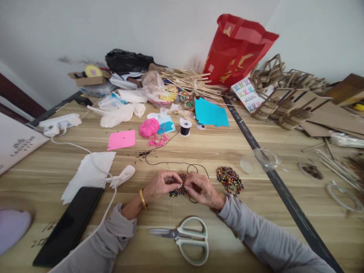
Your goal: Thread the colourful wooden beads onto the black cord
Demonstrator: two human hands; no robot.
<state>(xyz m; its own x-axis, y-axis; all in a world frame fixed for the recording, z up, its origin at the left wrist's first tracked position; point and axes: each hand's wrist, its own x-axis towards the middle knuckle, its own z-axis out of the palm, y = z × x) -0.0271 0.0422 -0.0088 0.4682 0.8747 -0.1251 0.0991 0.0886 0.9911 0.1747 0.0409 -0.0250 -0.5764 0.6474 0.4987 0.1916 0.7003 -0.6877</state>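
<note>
My left hand (162,185), with a gold bracelet (143,199) on the wrist, is closed in a pinch over a small cluster of multicoloured beads (178,191). What lies between its fingertips is too small to make out. Almost touching it, my right hand (202,189) pinches what looks like the black cord (167,162), which loops around and under that hand. The cord runs back to a spool (185,128). Two thin pale threads trail from the beads toward the scissors (190,238), which lie partly spread in front of me. Right of my hands lies a coil of strung beads (229,180).
A black phone (69,225), a white cable (109,206) and white paper (85,174) lie left. Behind are pink yarn (149,127), a pink sheet (121,140), blue sheets (212,112) and a red bag (237,49). Clear tape-like rolls (265,159) and small woven baskets (292,115) are right.
</note>
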